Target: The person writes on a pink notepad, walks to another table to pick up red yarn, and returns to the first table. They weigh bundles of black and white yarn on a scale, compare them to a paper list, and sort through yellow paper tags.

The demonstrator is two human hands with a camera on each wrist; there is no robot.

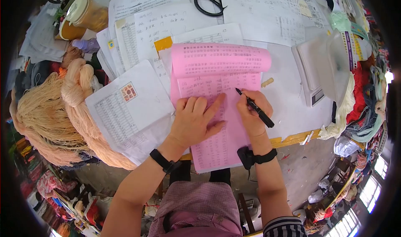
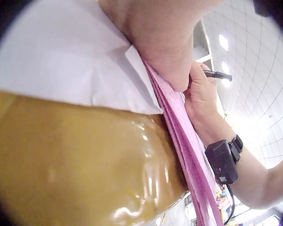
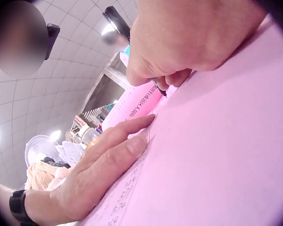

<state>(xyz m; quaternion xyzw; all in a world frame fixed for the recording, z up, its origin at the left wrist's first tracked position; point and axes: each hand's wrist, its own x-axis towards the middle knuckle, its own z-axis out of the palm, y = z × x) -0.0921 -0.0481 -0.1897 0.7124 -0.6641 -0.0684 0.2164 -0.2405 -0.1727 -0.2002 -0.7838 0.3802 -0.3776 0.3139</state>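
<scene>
Pinching black pen between thumb and fingers of right hand, over right side of pink sheets. Pointing tip up-left in head view; long axis slanting from there down-right to blunt end. Cannot tell tip contact with sheets. Resting left hand on the same sheets, index finger and thumb spread apart, remaining fingers close together. Laid lengthwise away from wearer: sheets with far end curled over, near end overhanging table. Shown side-on in left wrist view: layers of sheets, beside glossy brown surface. Seen only in right wrist view: white fan, behind peach yarn. Only in head view: white scale.
</scene>
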